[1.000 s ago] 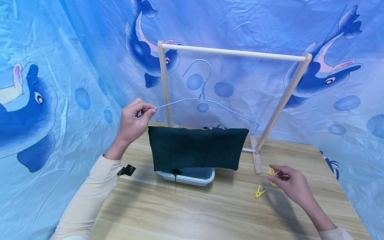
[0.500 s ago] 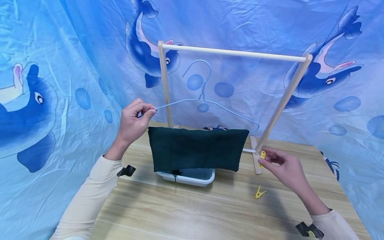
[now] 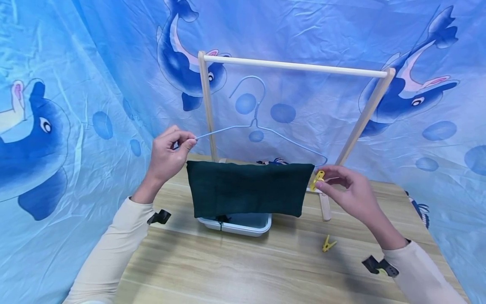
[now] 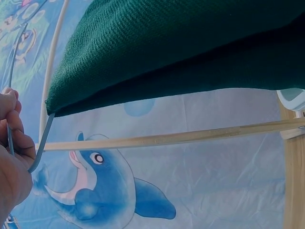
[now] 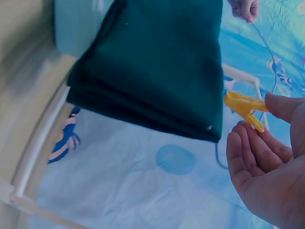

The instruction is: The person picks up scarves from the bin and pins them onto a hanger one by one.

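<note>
My left hand (image 3: 169,153) pinches the left end of a light blue wire hanger (image 3: 231,126), holding it up with its hook free. Over the hanger's bottom bar hangs a folded dark green cloth (image 3: 248,188); in the left wrist view the cloth (image 4: 157,52) droops beside the bent wire. My right hand (image 3: 351,190) pinches a yellow clothespin (image 3: 317,180) close to the cloth's upper right corner. In the right wrist view the clothespin (image 5: 242,106) sits between thumb and fingers, its nose near the cloth's edge. A second yellow clothespin (image 3: 328,244) lies on the table.
Behind the hanger stands a wooden rack with a white top rail (image 3: 292,65). A white basin (image 3: 243,230) sits on the wooden table (image 3: 228,270) under the cloth, partly hidden by it. Blue dolphin-printed curtains (image 3: 322,25) surround the table.
My right hand has carried the clothespin up and to the left, from near the table to the cloth's right corner. The left hand, hanger and cloth have stayed almost still.
</note>
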Tool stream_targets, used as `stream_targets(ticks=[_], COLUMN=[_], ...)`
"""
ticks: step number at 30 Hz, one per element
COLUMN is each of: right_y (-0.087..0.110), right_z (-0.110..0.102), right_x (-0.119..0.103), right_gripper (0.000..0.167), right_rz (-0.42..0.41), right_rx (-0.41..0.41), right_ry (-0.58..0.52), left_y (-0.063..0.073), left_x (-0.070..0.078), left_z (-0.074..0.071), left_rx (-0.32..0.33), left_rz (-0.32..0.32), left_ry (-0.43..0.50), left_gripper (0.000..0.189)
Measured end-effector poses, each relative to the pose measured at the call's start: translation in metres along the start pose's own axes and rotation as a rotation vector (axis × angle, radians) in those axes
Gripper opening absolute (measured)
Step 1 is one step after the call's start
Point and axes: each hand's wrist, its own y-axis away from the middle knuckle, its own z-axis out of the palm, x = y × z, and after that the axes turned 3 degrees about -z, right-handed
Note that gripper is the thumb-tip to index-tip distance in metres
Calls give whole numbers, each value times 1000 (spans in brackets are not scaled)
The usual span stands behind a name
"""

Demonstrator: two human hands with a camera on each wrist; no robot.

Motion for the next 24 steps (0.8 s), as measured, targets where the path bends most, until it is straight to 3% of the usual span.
stream_targets(ticks=[7,15,24], right_y=[-24,-50,-75], right_z=[8,25,49], right_x=[-14,-37,-60], right_gripper=[29,41,31], right_rz=[-61,-158,-244], right_rx=[-18,-18,-93], right_ry=[-42,-105,-200], left_y=[1,2,0], left_x=[0,0,-1], left_z=[0,-1,1], left_rx=[3,0,-8], left_rz=[-7,-1,17], left_ry=[0,0,-2], left_gripper=[9,4,3])
